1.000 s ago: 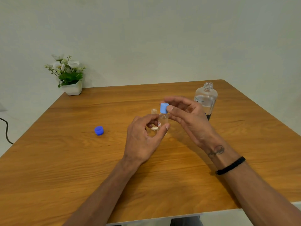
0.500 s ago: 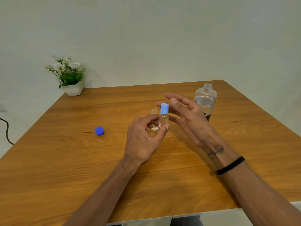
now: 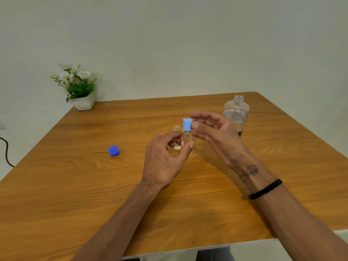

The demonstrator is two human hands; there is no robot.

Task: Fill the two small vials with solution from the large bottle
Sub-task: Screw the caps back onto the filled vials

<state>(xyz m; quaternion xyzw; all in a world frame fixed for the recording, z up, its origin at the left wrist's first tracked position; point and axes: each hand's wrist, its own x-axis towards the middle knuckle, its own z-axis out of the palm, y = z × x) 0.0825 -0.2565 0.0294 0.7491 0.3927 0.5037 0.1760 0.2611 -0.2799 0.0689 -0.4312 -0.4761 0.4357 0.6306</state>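
Holding a capped vial (image 3: 186, 137) — clear liquid inside — left hand (image 3: 163, 159) upright.

The place looks like a plain room in a home or small office, not a lab: a wooden surface (image 3: 188, 204) set against a bare pale wall (image 3: 169, 44), a small potted plant (image 3: 78, 87) at its far corner, and a black cable (image 3: 6, 151) trailing at the left.
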